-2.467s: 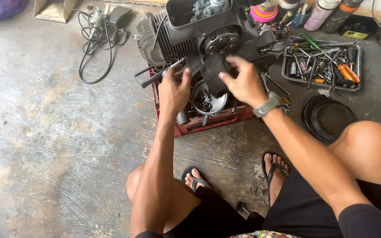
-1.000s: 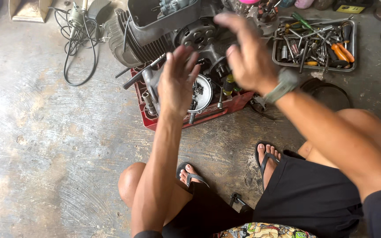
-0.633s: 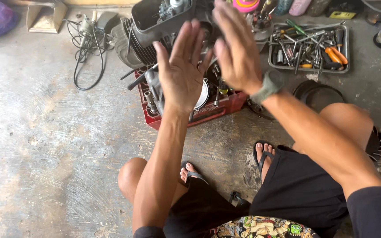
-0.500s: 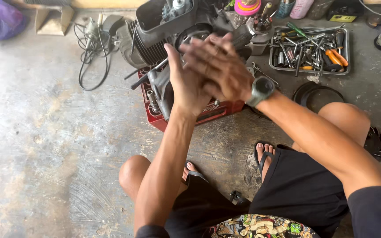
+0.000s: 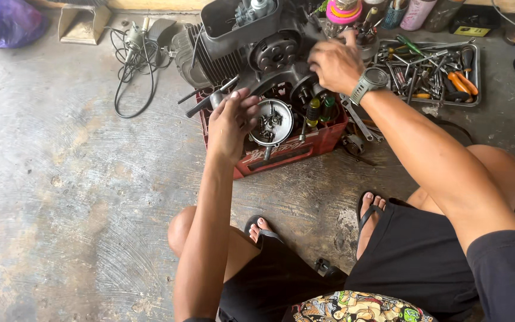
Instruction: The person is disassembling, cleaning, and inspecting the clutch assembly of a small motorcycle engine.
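Hands have parted since the earlier clasp: right hand point(image 5: 336, 62) now grips the engine point(image 5: 251, 45) side on the red crate point(image 5: 281, 149); left hand point(image 5: 230, 119) hovers open, empty, by the round plate point(image 5: 272, 122).

Small flat yellow-and-black package point(image 5: 471, 30), top right on the floor, behind the metal tool tray point(image 5: 475, 102). Purple plastic bag point(image 5: 4, 22), crumpled, top-left corner.

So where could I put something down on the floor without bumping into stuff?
The big bare concrete floor left of the red crate, below the black cable, is free. It is crowded around the engine, the tool tray and both hands: left hand, right hand.
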